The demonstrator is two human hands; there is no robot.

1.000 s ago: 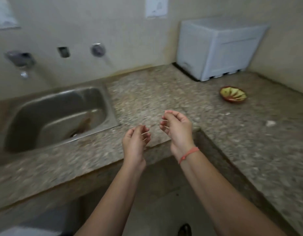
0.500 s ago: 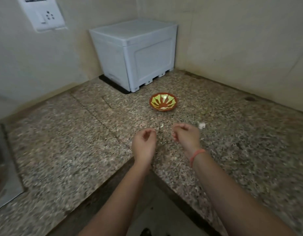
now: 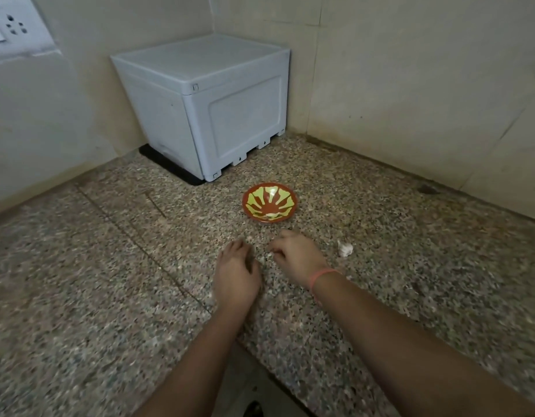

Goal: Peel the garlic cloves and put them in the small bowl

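Left hand (image 3: 236, 273) over the counter (image 3: 109, 266), fingers curled, too blurred to tell if it grips anything. Small bowl (image 3: 269, 203) sits just beyond both hands. Right hand (image 3: 299, 257) pinches a white bit (image 3: 270, 253); garlic (image 3: 345, 249) lies just right of it.

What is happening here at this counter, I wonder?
A person is working on garlic at a stone counter. The left hand and right hand are low over it with fingers curled. A small white bit lies at the right fingertips; blur hides whether it is pinched. A garlic piece lies right of that hand. The small bowl beyond shows no clove.
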